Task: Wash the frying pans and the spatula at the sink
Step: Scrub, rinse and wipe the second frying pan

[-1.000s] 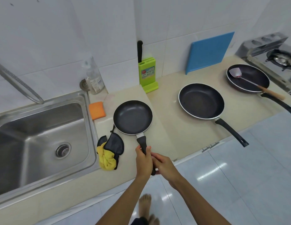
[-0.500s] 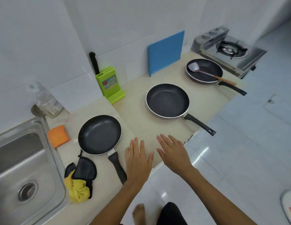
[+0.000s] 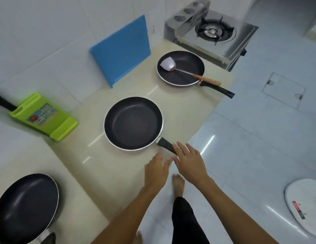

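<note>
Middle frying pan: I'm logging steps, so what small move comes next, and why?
Probably curl the right hand round the handle of the middle frying pan: its open fingers lie over that handle, the left hand is open beside it, nothing held.

The counter (image 3: 104,169) bears a near pan (image 3: 25,208), middle pan (image 3: 133,123), far pan (image 3: 187,60), green knife block (image 3: 44,115) and blue board (image 3: 121,50).

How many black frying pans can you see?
3 black round frying pans: one bottom left, partly cut off; one mid-counter, handle by the right hand; one beside the steel gas stove, holding the wooden-handled metal spatula. Others may be out of view.
</note>
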